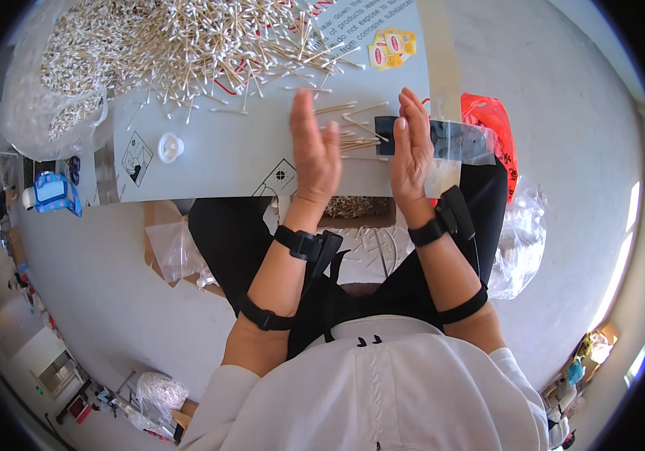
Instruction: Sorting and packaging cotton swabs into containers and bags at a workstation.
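Our left hand (316,158) and right hand (412,154) stand flat and apart, palms facing, with a few cotton swabs (360,143) between them near the surface's (209,150) front edge. These are separated, only partly aligned; most lie in a loose heap (179,45) toward the far-left corner.

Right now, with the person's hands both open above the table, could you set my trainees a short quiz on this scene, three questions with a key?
1. True or false: the yellow packets lie to the right of the swab pile.
2. Fill in the blank: between the left hand and the right hand lie loose ____.
3. Which hand is nearer the round white piece?

Key
1. True.
2. Swabs.
3. The left hand.
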Motion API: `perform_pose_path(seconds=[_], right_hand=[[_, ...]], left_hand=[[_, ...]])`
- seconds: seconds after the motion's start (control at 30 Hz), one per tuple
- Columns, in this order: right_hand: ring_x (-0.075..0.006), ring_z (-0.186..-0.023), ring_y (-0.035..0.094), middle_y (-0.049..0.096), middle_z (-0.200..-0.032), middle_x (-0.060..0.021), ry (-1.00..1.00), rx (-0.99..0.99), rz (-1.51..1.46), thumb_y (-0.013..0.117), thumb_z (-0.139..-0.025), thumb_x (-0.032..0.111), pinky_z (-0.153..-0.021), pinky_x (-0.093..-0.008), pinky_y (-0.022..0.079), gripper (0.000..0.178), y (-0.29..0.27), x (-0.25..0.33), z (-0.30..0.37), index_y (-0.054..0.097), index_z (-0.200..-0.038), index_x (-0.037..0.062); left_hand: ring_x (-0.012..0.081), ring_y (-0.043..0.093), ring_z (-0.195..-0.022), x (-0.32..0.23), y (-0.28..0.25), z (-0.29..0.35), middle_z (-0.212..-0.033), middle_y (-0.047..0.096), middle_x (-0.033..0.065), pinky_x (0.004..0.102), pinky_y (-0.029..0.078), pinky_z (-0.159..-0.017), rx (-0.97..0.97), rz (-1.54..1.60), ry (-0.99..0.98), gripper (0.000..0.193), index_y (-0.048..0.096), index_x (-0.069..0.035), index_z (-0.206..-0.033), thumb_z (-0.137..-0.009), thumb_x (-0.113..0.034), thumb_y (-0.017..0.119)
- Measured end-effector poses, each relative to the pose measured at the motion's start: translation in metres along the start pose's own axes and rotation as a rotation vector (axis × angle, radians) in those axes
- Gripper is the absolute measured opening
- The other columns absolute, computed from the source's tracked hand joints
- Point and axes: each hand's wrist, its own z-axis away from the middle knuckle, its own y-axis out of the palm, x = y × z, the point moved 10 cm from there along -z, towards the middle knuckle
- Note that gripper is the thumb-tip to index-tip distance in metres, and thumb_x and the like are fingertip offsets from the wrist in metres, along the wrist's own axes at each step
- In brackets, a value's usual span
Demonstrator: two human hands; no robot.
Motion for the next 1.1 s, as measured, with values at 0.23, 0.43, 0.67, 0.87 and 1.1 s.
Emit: perform_pose_path(seconds=[0.23,0.43,0.67,0.87,1.1], right_hand=[[-0.0193,-0.119,0.052,0.057,-0.129,-0.0137,0.052,0.076,-0.187,0.047,-0.102,0.018,-0.102,-0.0286,0.038,0.034,0.029,-0.016,-0.023,0.053,-0.128,-0.0037],[-0.0229,-0.1,0.06,0.062,-0.109,-0.0117,0.03,0.082,0.036,0.066,-0.088,0.012,-0.087,-0.0316,0.048,0.022,0.011,-0.006,-0.024,0.063,-0.107,-0.0001],[-0.0324,-0.084,0.057,0.056,-0.085,-0.0113,-0.295,0.339,0.688,0.067,-0.078,0.008,-0.072,-0.0422,0.049,0.009,0.033,0.018,-0.018,0.06,-0.079,0.0036],[-0.0335,-0.086,0.056,0.056,-0.087,-0.0127,-0.164,0.272,0.629,0.064,-0.078,0.007,-0.073,-0.0427,0.049,0.008,0.017,0.006,-0.025,0.057,-0.077,0.0033],[-0.0316,-0.089,0.056,0.055,-0.089,-0.0119,-0.378,0.544,0.756,0.064,-0.077,0.007,-0.074,-0.0418,0.048,0.012,0.043,0.017,-0.021,0.056,-0.085,0.0019]], left_hand=[[0.0261,0.04,-0.132,0.019,0.003,-0.004,-0.142,0.042,0.0161,0.0379,0.028,-0.113,-0.166,0.433,-0.155,0.05,0.037,0.001,-0.142,-0.103,-0.031,0.042],[0.0289,0.042,-0.131,0.019,-0.003,-0.001,-0.14,0.045,0.0172,0.0388,0.031,-0.111,-0.186,0.471,-0.128,0.045,0.04,0.0,-0.14,-0.101,-0.021,0.047],[0.0384,0.034,-0.136,-0.009,0.021,0.002,-0.145,0.039,0.0237,0.0496,0.025,-0.113,0.105,-0.312,0.146,0.058,0.036,0.003,-0.142,-0.092,-0.018,0.057],[0.0365,0.024,-0.143,-0.005,0.035,0.015,-0.152,0.029,0.0231,0.0516,0.018,-0.116,0.259,-0.476,0.045,0.065,0.033,0.004,-0.144,-0.092,-0.025,0.059],[0.0343,0.021,-0.145,-0.008,0.04,0.014,-0.154,0.026,0.0224,0.0508,0.015,-0.117,0.312,-0.546,0.048,0.069,0.032,0.005,-0.144,-0.092,-0.029,0.059]])
